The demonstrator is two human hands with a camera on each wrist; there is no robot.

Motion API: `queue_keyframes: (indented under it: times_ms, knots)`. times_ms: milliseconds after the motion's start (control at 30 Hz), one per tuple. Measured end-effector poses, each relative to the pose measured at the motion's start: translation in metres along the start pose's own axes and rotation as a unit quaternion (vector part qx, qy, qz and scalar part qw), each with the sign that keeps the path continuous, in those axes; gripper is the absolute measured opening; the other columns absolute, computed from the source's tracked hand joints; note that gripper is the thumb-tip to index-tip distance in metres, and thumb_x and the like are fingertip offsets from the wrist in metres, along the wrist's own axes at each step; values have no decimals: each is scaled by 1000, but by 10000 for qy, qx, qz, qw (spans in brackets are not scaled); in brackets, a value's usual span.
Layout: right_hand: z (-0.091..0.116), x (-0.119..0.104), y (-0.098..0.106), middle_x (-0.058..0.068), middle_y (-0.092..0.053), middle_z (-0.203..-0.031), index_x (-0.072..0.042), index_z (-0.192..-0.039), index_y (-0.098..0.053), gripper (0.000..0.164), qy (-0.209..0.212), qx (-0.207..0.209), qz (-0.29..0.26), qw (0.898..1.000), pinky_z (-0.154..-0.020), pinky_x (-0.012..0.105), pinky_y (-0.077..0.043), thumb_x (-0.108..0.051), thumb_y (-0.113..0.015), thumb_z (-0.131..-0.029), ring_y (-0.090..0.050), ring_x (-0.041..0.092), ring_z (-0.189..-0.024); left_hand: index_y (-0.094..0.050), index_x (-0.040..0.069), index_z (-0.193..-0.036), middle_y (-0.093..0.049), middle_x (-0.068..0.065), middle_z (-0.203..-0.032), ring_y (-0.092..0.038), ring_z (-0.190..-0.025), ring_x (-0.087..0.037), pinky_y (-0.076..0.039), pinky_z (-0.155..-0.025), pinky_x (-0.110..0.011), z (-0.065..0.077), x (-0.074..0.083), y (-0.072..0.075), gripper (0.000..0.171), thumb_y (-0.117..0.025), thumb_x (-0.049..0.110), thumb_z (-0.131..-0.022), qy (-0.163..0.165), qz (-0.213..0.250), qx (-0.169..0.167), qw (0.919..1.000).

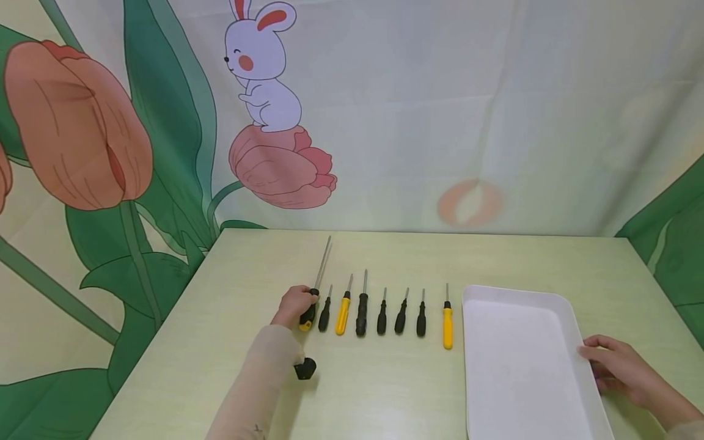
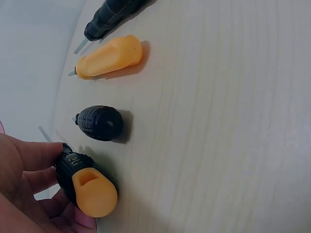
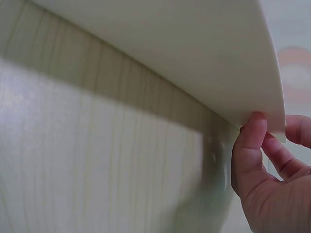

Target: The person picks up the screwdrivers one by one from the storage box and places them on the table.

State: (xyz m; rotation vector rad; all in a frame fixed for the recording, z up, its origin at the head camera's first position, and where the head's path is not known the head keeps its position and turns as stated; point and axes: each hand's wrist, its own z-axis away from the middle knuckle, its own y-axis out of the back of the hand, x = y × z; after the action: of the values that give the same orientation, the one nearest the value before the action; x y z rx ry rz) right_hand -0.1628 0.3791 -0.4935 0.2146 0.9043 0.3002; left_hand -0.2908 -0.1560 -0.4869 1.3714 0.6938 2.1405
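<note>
My left hand (image 1: 293, 305) grips the handle of a large black-and-yellow screwdriver (image 2: 97, 196) at the left end of a row. Its long shaft points away toward the wall. Right beside it lies a short black screwdriver (image 1: 324, 316), then a yellow one (image 1: 343, 316) and a longer black one (image 1: 361, 316). Several more follow, small black screwdrivers (image 1: 401, 319) and a yellow one (image 1: 448, 328) at the right end. My right hand (image 1: 627, 370) pinches the right rim of a white tray (image 3: 204, 53), thumb against the outer wall, fingers at the edge.
The pale wood-grain table (image 1: 385, 391) carries the row and the tray. A printed cloth (image 1: 385, 122) with flowers and a rabbit hangs behind the far edge. A small black device (image 1: 305, 368) sits at my left sleeve.
</note>
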Motion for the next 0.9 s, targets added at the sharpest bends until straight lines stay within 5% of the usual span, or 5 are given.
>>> queue_keyframes:
  times_ms: [900]
  knots:
    - [0,-1,0,-2,-54,-76,3,-109,-40,42,-19,4,7,10000,-58,28,-45,-29,-53,-86,-51,15,-68,-54,-2,-108,-59,-17,-101,-54,-79,-24,-44,-63,-30,3,5,-7,30,-47,12,-82,3,-663,425,9969]
